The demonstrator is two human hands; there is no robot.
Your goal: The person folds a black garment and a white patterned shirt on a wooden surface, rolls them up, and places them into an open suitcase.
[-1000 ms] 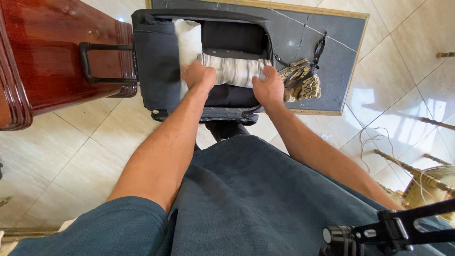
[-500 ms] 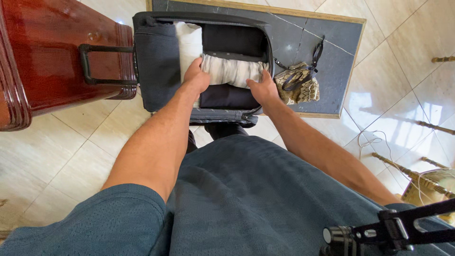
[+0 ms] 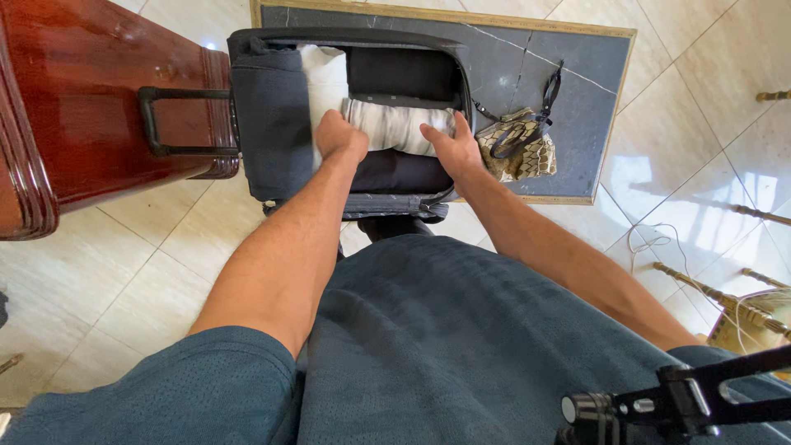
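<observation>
- Head view: both my hands were down inside the open dark suitcase [image 3: 272,124], which lay on a dark marble surface [image 3: 568,107] with a gold edge.
- My left hand [image 3: 340,136] sat at the left end of a folded, grey-streaked white cloth [image 3: 395,128]; the fingers were curled under, knuckles up, pressing on the cloth's end. Whether they gripped it I could not tell.
- My right hand [image 3: 451,147] lay at the cloth's right end, fingers spread fairly flat over its edge, thumb towards the middle.
- The cloth lay crosswise in the suitcase, on top of dark clothing [image 3: 400,171], with a white bundle [image 3: 325,70] just beside it on the left.
- A dark folded flap or garment covered the case's left side; the pull handle [image 3: 177,119] stuck out over a red-brown wooden cabinet [image 3: 91,99].
- A small patterned bag [image 3: 523,148] with a dark strap rested on the surface, just right of the case.
- Pale floor tiles [image 3: 132,272] lay below; my blue shirt [image 3: 461,346] filled the foreground.
</observation>
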